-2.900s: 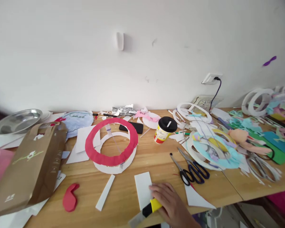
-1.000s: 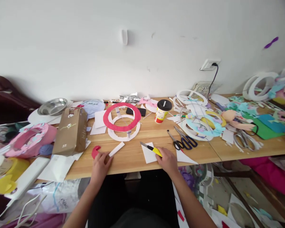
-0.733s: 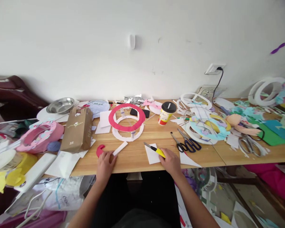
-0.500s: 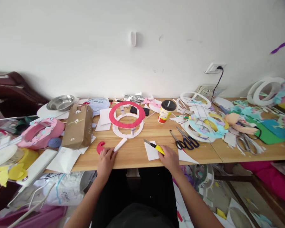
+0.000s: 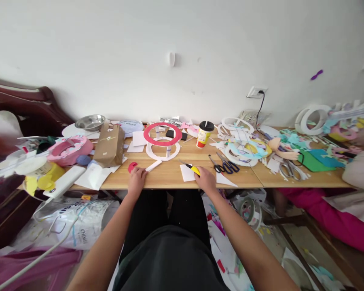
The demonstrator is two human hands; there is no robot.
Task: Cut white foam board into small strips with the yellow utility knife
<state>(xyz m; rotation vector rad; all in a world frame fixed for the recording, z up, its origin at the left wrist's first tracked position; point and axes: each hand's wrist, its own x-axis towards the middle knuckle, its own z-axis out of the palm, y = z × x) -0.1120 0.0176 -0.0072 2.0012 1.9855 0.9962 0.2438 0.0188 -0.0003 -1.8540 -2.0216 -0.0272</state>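
My right hand point(image 5: 205, 181) is closed round the yellow handle of a utility knife point(image 5: 191, 167), whose blade points up-left over a white card rectangle point(image 5: 186, 173). My left hand point(image 5: 136, 179) rests at the front edge of the wooden table point(image 5: 170, 178), fingers bent onto the wood, beside a white strip point(image 5: 153, 165) and a red foam scrap point(image 5: 131, 166). Behind them stands a red ring on a white ring frame point(image 5: 163, 139).
A brown paper bag point(image 5: 109, 145), a steel bowl point(image 5: 90, 121), a black-lidded cup point(image 5: 203, 133), black scissors point(image 5: 224, 165) and piles of coloured foam cutouts point(image 5: 245, 147) crowd the table. Bags and scraps lie on the floor. A pink-clothed person point(image 5: 327, 218) is at the right.
The view has pulled back and tilted down, so the table looks farther off and my lap and forearms show. Both hands stay at the front edge, knife still held.
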